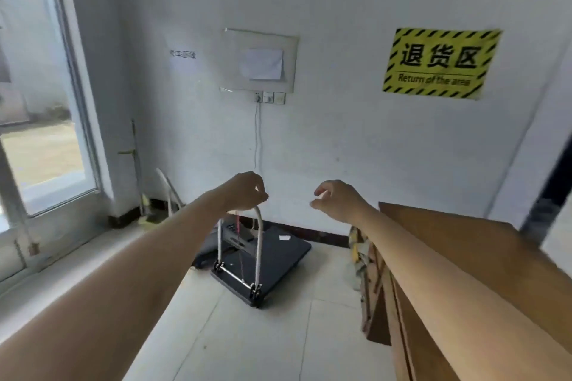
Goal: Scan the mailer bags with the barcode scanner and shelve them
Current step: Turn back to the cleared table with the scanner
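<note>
Both my arms reach forward at chest height toward a white wall. My left hand (pixel 246 192) hangs with fingers loosely curled and apart, holding nothing. My right hand (pixel 337 198) is level with it, fingers also curled and apart, empty. No mailer bag and no barcode scanner show in the head view. Below my left hand stands a black platform trolley (pixel 278 257) with a white handle.
A brown cardboard box (pixel 464 272) fills the lower right, under my right forearm. A yellow "Return of the area" sign (pixel 441 63) hangs on the wall. A window (pixel 40 133) runs along the left. A broom (pixel 145 204) leans in the corner. The floor is pale tile.
</note>
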A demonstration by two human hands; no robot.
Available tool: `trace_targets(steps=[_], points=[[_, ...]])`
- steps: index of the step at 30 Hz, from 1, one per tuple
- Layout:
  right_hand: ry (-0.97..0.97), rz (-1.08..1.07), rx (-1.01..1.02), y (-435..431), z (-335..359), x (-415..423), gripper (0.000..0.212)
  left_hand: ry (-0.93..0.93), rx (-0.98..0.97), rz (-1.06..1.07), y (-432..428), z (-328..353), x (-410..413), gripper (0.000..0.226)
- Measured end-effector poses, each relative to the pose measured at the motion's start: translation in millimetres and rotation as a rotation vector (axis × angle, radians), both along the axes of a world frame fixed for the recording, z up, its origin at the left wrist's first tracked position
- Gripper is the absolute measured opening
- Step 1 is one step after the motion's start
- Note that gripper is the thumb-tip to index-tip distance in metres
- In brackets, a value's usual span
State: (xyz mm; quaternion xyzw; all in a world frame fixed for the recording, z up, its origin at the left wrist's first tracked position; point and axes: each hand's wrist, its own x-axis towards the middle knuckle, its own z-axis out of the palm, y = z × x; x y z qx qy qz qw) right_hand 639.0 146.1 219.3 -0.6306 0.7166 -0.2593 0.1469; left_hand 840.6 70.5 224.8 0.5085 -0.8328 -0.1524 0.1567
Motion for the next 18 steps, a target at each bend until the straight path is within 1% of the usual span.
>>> trace_targets(steps=[4,8,11,15,18], points=[[-0.01,-0.331,0.029,14,-13,-73,0.037,0.049,0.048,-0.294,-62,-15,-96,0.023],[-0.064,-0.688,0.011,48,-14,-117,0.033,0.029,0.091,-0.621,-79,-22,-187,0.023],[-0.087,-0.918,0.037,82,-19,-135,0.029,0.02,0.125,-0.841,-70,-25,-244,0.027],[-0.099,-1.184,0.072,135,-25,-145,0.031,0.069,0.198,-1.068,-39,-28,-301,0.025],[-0.122,-1.331,0.06,176,-31,-153,0.029,0.019,0.218,-1.208,-8,-43,-340,0.029]])
